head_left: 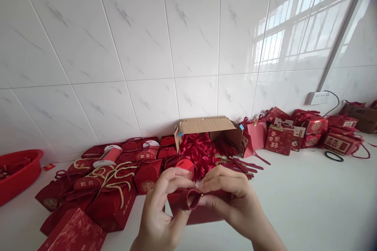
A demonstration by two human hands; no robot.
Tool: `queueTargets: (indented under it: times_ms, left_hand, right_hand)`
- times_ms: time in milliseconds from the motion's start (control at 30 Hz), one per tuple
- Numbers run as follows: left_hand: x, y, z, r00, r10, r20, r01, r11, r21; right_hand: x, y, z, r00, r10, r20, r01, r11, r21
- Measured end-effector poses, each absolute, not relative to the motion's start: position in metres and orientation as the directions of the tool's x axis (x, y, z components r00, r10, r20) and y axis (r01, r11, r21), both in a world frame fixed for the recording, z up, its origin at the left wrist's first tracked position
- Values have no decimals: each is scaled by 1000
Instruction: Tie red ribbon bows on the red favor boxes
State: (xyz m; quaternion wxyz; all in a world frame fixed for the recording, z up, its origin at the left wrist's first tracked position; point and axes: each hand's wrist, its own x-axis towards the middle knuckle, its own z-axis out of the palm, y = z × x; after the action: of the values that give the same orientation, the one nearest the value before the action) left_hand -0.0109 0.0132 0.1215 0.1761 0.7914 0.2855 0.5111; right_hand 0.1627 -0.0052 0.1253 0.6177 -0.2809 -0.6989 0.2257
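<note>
Both of my hands are raised close together at the bottom middle. A dark red ribbon (186, 200), bent into a loop, is pinched between them. My left hand (165, 204) has its thumb and fingers closed on the loop's left side. The fingertips of my right hand (228, 194) press together at the loop's right end, where a small gold spot shows. Just behind and under the fingers is a dark red gift box (203, 216), partly hidden by my hands. How the ribbon joins the box cannot be made out.
Several red gift boxes (113, 208), some with cream cords, crowd the left. A cardboard box (206, 124) of shiny red ribbons stands against the tiled wall. More red boxes (279, 139) and a black ring (333, 157) lie right. A red basin (23, 180) is far left.
</note>
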Motion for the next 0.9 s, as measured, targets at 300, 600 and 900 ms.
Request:
queueTargets:
  times_ms: [300,600,900]
  left_hand:
    - [1,12,119,103,821,561,98,-570,816]
    - [-12,13,131,272,689,671,189,-722,665]
    - [-14,21,130,190,636,748,322,-760,564]
  right_hand:
    - [165,3,129,-50,860,508,-122,499,-858]
    - [160,5,126,-38,876,480,-115,473,-873]
    - [149,8,122,-163,888,430,-58,427,-903]
